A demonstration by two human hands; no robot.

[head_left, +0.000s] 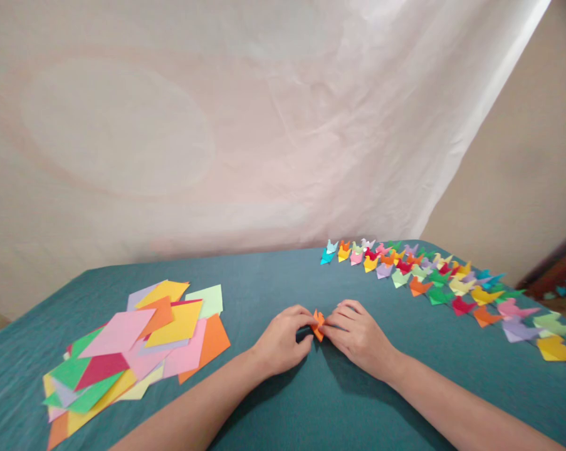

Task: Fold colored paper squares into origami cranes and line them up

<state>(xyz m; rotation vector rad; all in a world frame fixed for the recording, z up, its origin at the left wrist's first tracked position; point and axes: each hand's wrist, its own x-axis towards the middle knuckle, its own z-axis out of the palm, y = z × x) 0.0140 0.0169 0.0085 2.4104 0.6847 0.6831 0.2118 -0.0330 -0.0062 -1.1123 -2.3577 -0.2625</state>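
A small folded orange paper piece [318,324] sits between my two hands, just above the teal table cloth [264,282]. My left hand [283,341] pinches its left side with curled fingers. My right hand [358,335] pinches its right side, fingertips pressed together on the paper. Most of the piece is hidden by my fingers.
A loose heap of flat coloured paper squares [136,341] lies at the left. Several finished folded paper figures [433,275] in many colours stand in rows along the table's right side. A pale sheet [217,125] hangs behind the table.
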